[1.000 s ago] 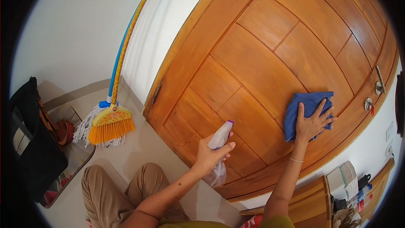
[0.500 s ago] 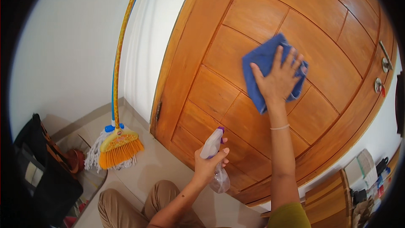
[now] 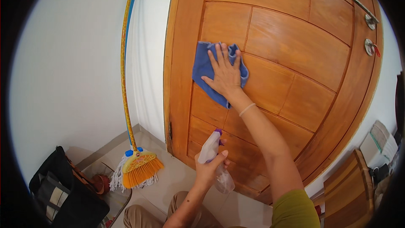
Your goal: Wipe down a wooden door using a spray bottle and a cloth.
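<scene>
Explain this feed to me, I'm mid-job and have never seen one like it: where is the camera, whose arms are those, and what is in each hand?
There is no machine here. The single picture comes from a wide fisheye camera worn on a person's head, looking down and forward, so straight edges bend near the rim. Both arms coming up from the lower edge are that person's own.

The right hand lies flat on a blue cloth, pressing it against a panelled wooden door. The left hand grips a clear spray bottle with a purple nozzle, held low in front of the door.

To the left, a broom with orange bristles and a mop lean on the white wall. A dark bag sits on the tiled floor. The door's metal handle and lock are at upper right.
</scene>
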